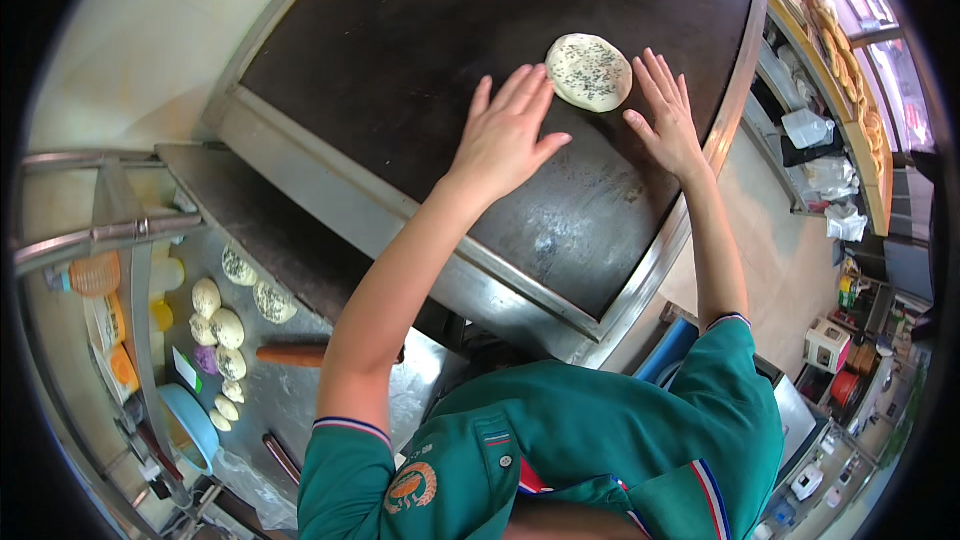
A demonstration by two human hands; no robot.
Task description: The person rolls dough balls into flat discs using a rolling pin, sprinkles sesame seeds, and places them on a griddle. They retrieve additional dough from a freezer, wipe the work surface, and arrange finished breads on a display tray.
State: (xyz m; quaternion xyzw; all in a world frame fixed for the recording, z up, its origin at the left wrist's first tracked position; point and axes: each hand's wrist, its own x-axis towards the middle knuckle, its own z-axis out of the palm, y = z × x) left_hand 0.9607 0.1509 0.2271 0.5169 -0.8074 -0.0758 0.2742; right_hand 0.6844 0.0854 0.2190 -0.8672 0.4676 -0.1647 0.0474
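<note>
Griddle (400, 50): flatbread (590, 73) between left hand (503, 137), right hand (669, 122); blue basin (199, 420), contents unclear.

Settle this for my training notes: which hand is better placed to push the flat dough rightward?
Probably the left hand: its fingers are at the left edge of the dough, whereas the right hand sits opposite.

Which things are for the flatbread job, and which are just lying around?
Seem part of the job:
seed-topped flatbread
dark metal griddle under it
left hand and right hand, open on either side of the flatbread

Probably just lying around:
light-blue bowl, lower left
long loaves on the wooden shelf
white plastic bag, far right
</note>
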